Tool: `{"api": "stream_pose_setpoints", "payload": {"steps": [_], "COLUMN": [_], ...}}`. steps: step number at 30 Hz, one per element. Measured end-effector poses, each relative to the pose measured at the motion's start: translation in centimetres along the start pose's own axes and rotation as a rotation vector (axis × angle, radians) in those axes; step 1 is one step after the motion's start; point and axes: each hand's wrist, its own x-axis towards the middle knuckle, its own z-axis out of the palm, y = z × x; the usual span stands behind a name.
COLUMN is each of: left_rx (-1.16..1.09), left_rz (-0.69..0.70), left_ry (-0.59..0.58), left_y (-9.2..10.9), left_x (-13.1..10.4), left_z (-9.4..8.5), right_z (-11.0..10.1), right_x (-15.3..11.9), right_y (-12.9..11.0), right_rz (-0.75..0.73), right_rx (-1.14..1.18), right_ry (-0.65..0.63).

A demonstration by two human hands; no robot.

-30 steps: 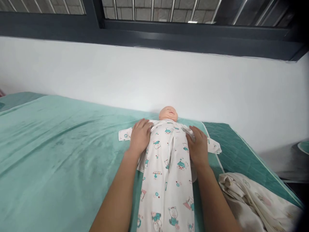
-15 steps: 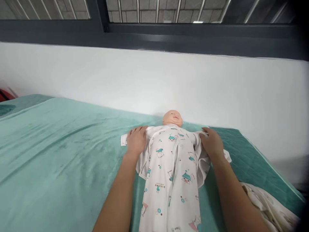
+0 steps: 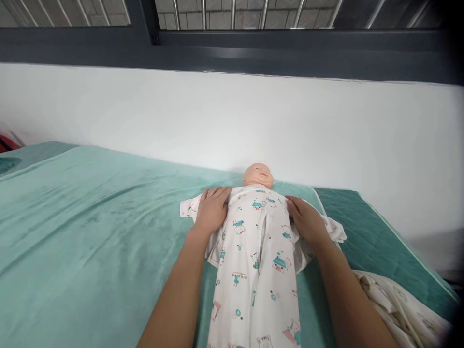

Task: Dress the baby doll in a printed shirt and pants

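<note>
2 bare forearms (image 3: 180, 290), bare fingers (image 3: 219, 193)

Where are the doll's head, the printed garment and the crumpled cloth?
Doll's head (image 3: 257, 175): head view, its middle.
Printed garment (image 3: 250, 263): head view, middle of its front.
Crumpled cloth (image 3: 400, 304): head view, its visible folds.

On my right, a crumpled cream patterned cloth (image 3: 406, 304) lies on dark green quilted fabric (image 3: 387, 241); before me, slim silvery bars (image 3: 233, 14) stand behind a dark grey window frame (image 3: 232, 55) above a white wall (image 3: 232, 121).

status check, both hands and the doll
Left hand and right hand on printed garment, near its shoulders. Doll's head showing above collar. Bundled cloth off to right.
</note>
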Motion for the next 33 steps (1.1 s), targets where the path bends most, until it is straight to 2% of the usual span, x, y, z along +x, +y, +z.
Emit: {"api": "stream_pose_setpoints", "payload": {"steps": [3,5,7,9,10,12,15,17,19,22,24,28,33], "left_rx": [-0.016,-0.044,-0.072,-0.087,-0.090,-0.088,-0.054,-0.027,-0.005,0.019,0.026,-0.006,-0.052], "left_rz": [-0.047,-0.057,-0.054,-0.052,-0.053,-0.053,-0.091,-0.163,-0.230,-0.262,-0.265,-0.291,-0.315], "left_ry": [0.015,0.017,0.023,0.042,0.057,0.090,0.133,0.146,0.128,0.082,0.077,0.139,0.209], "left_y": [-0.3,-0.4,-0.4,-0.3,-0.3,-0.2,-0.3,-0.5,-0.7,-0.8,-0.7,-0.8,-1.2], "left_x": [0.0,0.0,0.0,0.1,0.1,0.1,0.0,-0.1,-0.1,-0.1,-0.1,-0.1,-0.5], "left_z": [-0.1,-0.2,-0.2,-0.2,-0.2,-0.1,0.0,0.1,0.1,0.1,0.0,-0.4,-1.0], "right_z": [-0.4,-0.8,-1.3,-2.0,-2.3,-2.3,-0.9,0.9,2.8,4.5,4.7,3.3,1.1], "right_x": [-0.5,-0.7,-0.5,0.3,1.0,2.9,6.2,8.1,9.3,9.9,10.0,9.8,9.9], "right_y": [1.0,0.7,-0.7,-3.5,-5.3,-9.3,-14.9,-17.4,-18.8,-19.4,-19.2,-18.0,-15.5], "right_rz": [0.082,0.086,0.076,0.069,0.059,-0.045,-0.233,-0.319,-0.341,-0.326,-0.315,-0.321,-0.356], "right_rx": [0.034,0.077,0.128,0.183,0.207,0.191,-0.063,-0.337,-0.420,-0.437,-0.442,-0.394,-0.169], "right_ry": [-0.045,-0.022,0.062,0.134,0.131,-0.011,-0.352,-0.607,-0.695,-0.757,-0.783,-0.754,-0.686]}}
